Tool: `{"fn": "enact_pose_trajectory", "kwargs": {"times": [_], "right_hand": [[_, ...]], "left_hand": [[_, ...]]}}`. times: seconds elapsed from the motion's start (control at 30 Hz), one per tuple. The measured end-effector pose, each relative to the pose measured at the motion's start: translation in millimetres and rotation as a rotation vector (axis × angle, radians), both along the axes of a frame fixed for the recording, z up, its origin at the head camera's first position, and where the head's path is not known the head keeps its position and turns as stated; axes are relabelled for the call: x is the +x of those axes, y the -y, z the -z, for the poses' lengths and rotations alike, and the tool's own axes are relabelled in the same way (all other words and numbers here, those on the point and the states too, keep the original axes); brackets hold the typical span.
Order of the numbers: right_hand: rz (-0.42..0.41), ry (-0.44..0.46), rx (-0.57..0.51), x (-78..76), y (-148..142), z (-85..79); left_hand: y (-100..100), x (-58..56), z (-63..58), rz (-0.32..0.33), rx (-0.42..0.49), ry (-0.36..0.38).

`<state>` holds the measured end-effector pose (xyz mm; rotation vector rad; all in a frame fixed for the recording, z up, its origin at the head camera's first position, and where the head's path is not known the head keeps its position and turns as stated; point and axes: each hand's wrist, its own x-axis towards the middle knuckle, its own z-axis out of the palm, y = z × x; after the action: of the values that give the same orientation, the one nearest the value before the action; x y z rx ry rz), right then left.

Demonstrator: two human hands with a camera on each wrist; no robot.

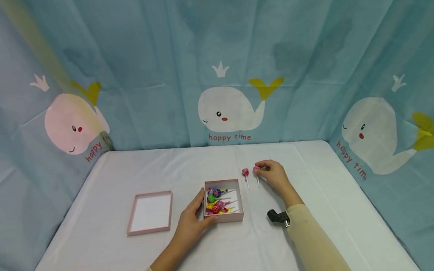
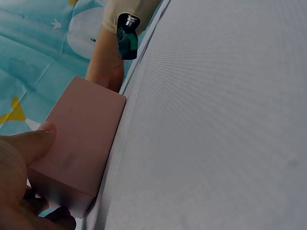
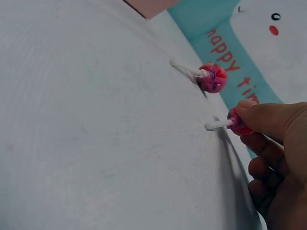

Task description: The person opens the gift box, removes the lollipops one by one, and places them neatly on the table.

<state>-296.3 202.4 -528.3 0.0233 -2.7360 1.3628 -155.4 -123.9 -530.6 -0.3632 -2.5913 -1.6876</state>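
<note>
i see a blue-green cloth (image 1: pixel 151 72) printed with white whales, beyond and beside both hands. before it stretches a white-covered table (image 1: pixel 226 256). on that, a pink box (image 1: pixel 229 218) stands at the left hand (image 1: pixel 190 223), which grips it by the near left corner, thumb against the near wall. farther left of that hand, well apart, i find a shallow pink lid (image 1: pixel 151 213), white inside facing up. the right hand (image 1: pixel 277 176) is farther forward than the left, thumb and finger narrowed to a pinch. between the hands, in the box, lies a pile of lollipops (image 1: pixel 215 204) in colourful wrappers. the right hand's pinch holds the head of a pink lollipop (image 3: pixel 235 122); just left of it, a second pink lollipop (image 1: pixel 245 172) lies on the table.
</note>
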Motion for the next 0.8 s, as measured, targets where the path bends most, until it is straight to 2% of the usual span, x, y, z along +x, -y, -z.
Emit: {"fn": "enact_pose_trajectory", "kwargs": {"times": [0.27,0.8], "right_hand": [[-0.026,-0.008,0.053,1.6,-1.5,4.6],[-0.032,0.001,0.053,0.4,-6.5,-2.0]], "left_hand": [[0.8,1.1,1.7,0.004,0.019,-0.002],[0.4,-1.3,-0.2,0.01,0.012,-0.016]]}}
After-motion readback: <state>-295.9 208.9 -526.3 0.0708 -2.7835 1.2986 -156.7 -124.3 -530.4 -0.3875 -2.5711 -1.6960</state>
